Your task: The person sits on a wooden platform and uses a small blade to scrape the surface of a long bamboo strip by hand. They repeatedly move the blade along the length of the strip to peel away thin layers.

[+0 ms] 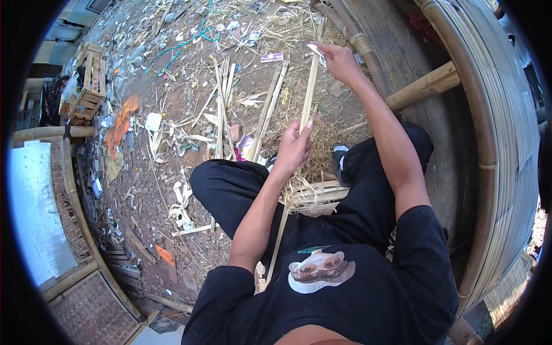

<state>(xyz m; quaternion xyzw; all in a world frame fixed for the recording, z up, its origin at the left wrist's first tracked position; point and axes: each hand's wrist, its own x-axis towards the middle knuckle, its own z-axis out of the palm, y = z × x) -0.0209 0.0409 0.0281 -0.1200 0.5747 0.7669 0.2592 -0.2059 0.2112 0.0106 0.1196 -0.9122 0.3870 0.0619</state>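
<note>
While left hand clasps wooden strip, right hand pinches white piece over its far part; best keep strip steady, pressure light and even.

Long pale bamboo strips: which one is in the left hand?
The long pale bamboo strip running from the left hand past the right hand; the other strips are in neither hand.

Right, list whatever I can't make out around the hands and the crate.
Head view: what the white thing at the right hand is; too small, partly covered by that hand.
Head view: the stretch of the long pale strip inside the left hand; that hand hides it.
Head view: the contents of the wooden crate; too small, partly blocked by its sides.
</note>
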